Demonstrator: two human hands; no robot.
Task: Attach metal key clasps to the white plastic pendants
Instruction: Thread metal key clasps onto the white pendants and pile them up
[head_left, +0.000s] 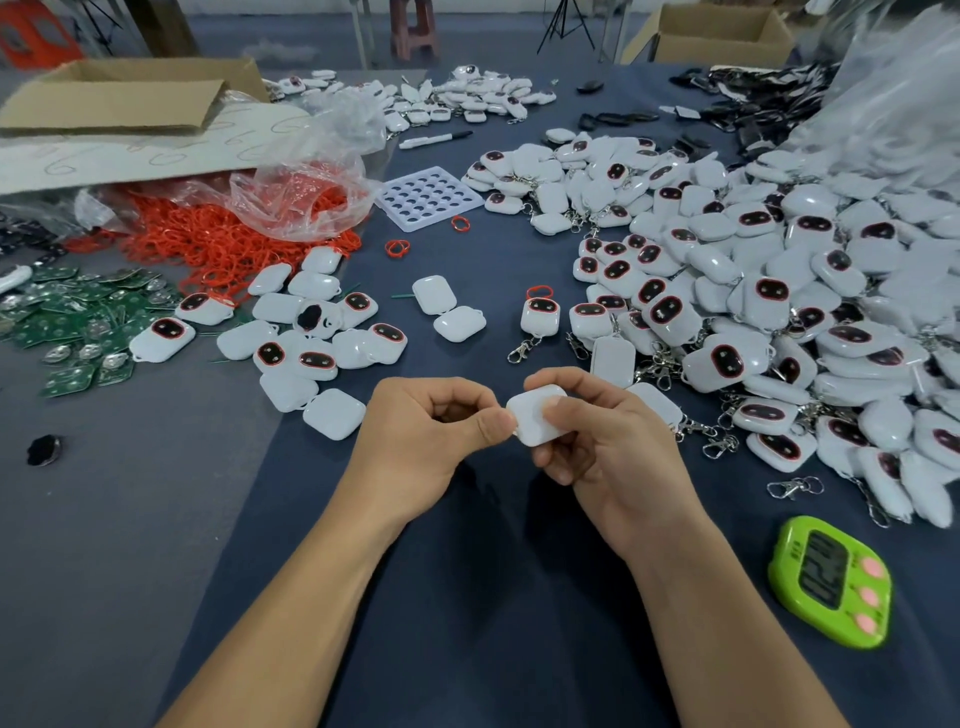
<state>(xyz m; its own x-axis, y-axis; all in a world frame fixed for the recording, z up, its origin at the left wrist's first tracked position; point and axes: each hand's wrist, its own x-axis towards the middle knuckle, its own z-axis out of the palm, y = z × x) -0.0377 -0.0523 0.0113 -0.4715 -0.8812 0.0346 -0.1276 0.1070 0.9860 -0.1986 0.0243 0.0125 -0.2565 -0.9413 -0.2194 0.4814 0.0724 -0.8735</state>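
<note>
My right hand (608, 441) holds a white plastic pendant (532, 415) between thumb and fingers, its plain back facing up. My left hand (431, 436) pinches at the pendant's left edge with thumb and forefinger; whatever sits between those fingertips is hidden. A loose metal clasp (795, 487) lies on the cloth to the right. A big heap of pendants with clasps (779, 312) fills the right side. Pendants without clasps (317, 332) lie scattered left of centre.
A green timer (831, 582) sits at the near right. Red rings (223, 239) spill from a plastic bag at the left, beside green circuit boards (78, 332). A white perforated tray (426, 197), a marker (436, 139) and cardboard boxes (119, 93) lie farther back.
</note>
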